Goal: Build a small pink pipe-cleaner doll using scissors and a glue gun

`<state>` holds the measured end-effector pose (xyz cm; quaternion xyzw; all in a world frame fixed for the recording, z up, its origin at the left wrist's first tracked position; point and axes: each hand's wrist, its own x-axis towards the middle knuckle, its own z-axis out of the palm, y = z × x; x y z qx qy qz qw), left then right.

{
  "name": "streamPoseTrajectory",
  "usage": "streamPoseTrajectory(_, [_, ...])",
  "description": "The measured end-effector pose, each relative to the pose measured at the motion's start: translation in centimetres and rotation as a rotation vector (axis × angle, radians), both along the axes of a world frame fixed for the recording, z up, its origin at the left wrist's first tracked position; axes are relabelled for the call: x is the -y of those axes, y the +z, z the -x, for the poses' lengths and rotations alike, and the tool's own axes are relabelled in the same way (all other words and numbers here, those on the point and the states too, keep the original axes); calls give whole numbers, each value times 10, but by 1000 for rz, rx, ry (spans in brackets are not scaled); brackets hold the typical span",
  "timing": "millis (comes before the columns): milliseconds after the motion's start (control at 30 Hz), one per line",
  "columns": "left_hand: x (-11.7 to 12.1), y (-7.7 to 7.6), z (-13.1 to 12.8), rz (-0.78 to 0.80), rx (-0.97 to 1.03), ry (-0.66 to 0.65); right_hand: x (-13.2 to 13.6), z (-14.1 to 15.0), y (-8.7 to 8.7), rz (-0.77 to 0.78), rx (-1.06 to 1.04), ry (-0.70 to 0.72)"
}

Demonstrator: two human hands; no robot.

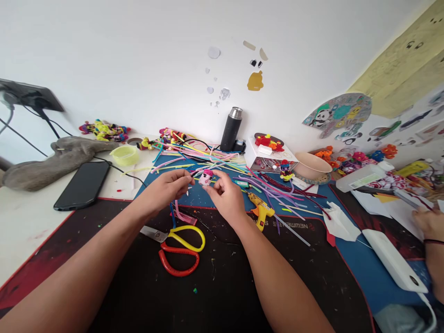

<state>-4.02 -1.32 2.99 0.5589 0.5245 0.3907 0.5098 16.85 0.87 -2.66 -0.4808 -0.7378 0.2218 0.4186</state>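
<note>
Between the thumb and fingers of my right hand (227,196) is a small pink-and-white doll head (205,177) with dark marks on its front. My left hand (172,186) is closed in a pinch just left of it. A thin dark bit shows at the left fingertips, and a small pale tip pokes out below them; what they grip is too small to name. Below my hands lie scissors (187,236) with one yellow and one red handle. A yellow hot glue gun (261,210) rests right of my right hand.
Many coloured pipe cleaners (277,192) spread behind my hands. A black thermos (231,129) stands by the wall, beside a white box (256,157). A phone (82,185) lies left; a white power bank (393,261) lies right. Another person's hand (428,222) is at the far right.
</note>
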Motion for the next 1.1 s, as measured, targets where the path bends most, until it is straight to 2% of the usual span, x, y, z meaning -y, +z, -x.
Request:
streamPoseTrajectory(167, [3, -1, -14, 6, 64, 13, 0, 0, 1, -9, -12, -9])
streamPoseTrajectory(433, [3, -13, -27, 57, 282, 135, 1, 2, 1, -5, 2, -27])
streamPoseTrajectory(733, [2, -18, -30, 133, 424, 132, 1, 3, 0, -4, -4, -16])
streamPoseTrajectory(1100, [1, -25, -25, 148, 444, 99, 1, 4, -3, -14, 14, -3])
